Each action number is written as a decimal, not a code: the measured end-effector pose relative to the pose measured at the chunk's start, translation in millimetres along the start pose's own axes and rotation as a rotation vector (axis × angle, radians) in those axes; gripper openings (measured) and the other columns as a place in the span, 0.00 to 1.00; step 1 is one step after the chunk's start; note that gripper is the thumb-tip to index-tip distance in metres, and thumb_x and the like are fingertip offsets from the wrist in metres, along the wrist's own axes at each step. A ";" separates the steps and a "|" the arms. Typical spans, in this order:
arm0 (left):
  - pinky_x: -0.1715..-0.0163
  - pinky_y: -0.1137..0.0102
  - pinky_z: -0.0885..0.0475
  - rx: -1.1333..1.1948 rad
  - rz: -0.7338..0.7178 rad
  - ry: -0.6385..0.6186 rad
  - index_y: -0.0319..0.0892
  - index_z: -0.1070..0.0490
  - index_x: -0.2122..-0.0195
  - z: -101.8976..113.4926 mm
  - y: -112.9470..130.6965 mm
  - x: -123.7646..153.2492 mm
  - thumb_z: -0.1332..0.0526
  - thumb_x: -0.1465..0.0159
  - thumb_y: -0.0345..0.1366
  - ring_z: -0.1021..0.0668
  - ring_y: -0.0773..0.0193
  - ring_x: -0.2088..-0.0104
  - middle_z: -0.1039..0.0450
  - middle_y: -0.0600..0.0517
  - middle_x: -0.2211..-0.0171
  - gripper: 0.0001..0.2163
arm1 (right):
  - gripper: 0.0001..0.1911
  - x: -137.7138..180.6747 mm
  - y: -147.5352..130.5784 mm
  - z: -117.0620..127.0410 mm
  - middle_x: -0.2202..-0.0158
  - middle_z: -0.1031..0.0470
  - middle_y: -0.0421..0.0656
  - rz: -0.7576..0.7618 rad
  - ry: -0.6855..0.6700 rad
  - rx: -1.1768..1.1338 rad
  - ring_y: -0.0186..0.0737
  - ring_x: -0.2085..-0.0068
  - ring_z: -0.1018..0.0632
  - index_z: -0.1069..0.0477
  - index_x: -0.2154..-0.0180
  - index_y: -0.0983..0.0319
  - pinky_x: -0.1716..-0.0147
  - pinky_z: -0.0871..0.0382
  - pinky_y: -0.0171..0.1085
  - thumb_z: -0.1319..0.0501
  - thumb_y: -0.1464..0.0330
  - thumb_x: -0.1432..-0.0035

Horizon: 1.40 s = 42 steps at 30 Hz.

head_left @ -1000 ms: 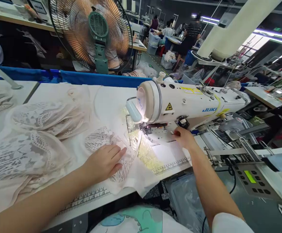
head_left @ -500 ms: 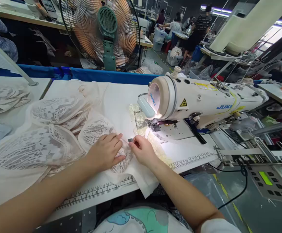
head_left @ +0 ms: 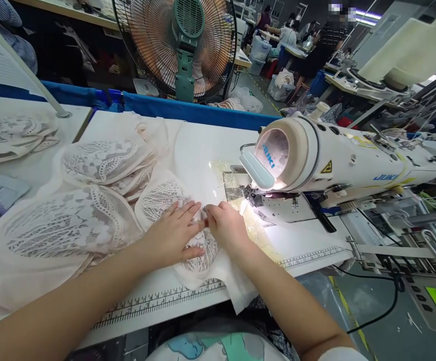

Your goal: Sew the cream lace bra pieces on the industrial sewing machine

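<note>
At approx. 9 o'clock from the L hand (head_left: 175, 233), a pile of lace pcs (head_left: 63, 220) lay on the white surface (head_left: 199, 145); that hand's fingers were spread flat & released on the lace pc (head_left: 193, 273) under both hands, its near edge at abt 5 o'clock from the L. The R hand (head_left: 227, 225), just beside at 3 o'clock, had its fingers pinched round a sm. grey item (head_left: 205, 209), mostly hidden, over the pc. Further R, at abt 2 o'clock from the R hand, was the white sewing m/c (head_left: 338, 150), needle area brightly lit.
</note>
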<state>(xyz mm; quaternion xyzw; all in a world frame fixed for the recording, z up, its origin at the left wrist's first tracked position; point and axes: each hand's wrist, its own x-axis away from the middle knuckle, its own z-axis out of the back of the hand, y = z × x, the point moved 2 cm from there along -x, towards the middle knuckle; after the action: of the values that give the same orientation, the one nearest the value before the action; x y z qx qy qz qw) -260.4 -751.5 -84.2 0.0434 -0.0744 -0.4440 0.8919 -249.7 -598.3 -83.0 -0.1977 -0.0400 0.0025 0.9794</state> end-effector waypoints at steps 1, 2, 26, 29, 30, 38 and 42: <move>0.40 0.46 0.49 0.007 -0.002 -0.005 0.44 0.35 0.41 0.5 -0.1 0.0 0.42 0.39 0.52 0.43 0.43 0.36 0.48 0.36 0.35 0.28 | 0.11 -0.6 -1.1 -1.7 0.70 0.35 0.42 0.004 -0.011 0.032 0.36 0.74 0.36 0.26 0.61 0.58 0.78 0.53 0.35 0.47 0.67 0.40; 0.40 0.46 0.49 0.013 -0.002 -0.011 0.44 0.35 0.42 0.7 -0.1 -0.2 0.41 0.39 0.52 0.44 0.43 0.36 0.48 0.36 0.35 0.27 | 0.12 -1.1 -2.0 -3.1 0.70 0.35 0.42 0.008 -0.021 0.069 0.36 0.75 0.36 0.27 0.61 0.58 0.78 0.54 0.35 0.48 0.66 0.39; 0.40 0.45 0.50 -0.001 0.055 -0.028 0.49 0.37 0.40 5.0 6.3 -2.6 0.41 0.39 0.54 0.44 0.41 0.36 0.47 0.35 0.36 0.29 | 0.11 27.3 3.3 20.8 0.74 0.37 0.40 0.046 -0.088 0.321 0.33 0.79 0.43 0.28 0.69 0.62 0.80 0.54 0.34 0.49 0.73 0.40; 0.40 0.43 0.52 -0.006 0.057 0.035 0.48 0.33 0.42 3.6 4.7 -3.1 0.41 0.40 0.55 0.44 0.41 0.36 0.49 0.36 0.35 0.28 | 0.11 25.1 3.5 26.5 0.73 0.35 0.41 0.048 0.038 0.195 0.34 0.74 0.36 0.29 0.66 0.63 0.77 0.48 0.31 0.50 0.71 0.38; 0.39 0.44 0.53 -0.008 0.033 0.060 0.46 0.33 0.43 2.9 4.0 -3.6 0.41 0.40 0.55 0.43 0.42 0.36 0.48 0.37 0.35 0.28 | 0.11 23.3 3.2 26.8 0.74 0.35 0.41 0.052 0.061 0.162 0.34 0.73 0.35 0.29 0.67 0.63 0.76 0.47 0.31 0.49 0.72 0.39; 0.40 0.50 0.44 -0.030 -0.067 0.047 0.43 0.35 0.41 1.1 -5.7 -3.9 0.42 0.39 0.54 0.38 0.42 0.39 0.39 0.38 0.39 0.29 | 0.10 14.6 3.9 12.3 0.73 0.35 0.41 0.058 0.036 0.126 0.35 0.73 0.35 0.27 0.63 0.63 0.78 0.49 0.32 0.47 0.72 0.41; 0.41 0.44 0.46 -0.024 -0.052 -0.002 0.50 0.34 0.41 4.7 -5.8 -1.6 0.43 0.39 0.55 0.40 0.39 0.38 0.42 0.36 0.38 0.27 | 0.15 17.7 4.4 7.4 0.70 0.33 0.42 0.072 -0.006 0.174 0.35 0.73 0.34 0.28 0.53 0.61 0.78 0.50 0.32 0.47 0.71 0.40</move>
<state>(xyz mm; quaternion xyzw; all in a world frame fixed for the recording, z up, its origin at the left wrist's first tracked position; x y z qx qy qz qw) -266.6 -753.8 -80.5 0.0343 -0.0688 -0.4677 0.8805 -232.6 -591.0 -76.5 -0.1131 -0.0352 0.0416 0.9921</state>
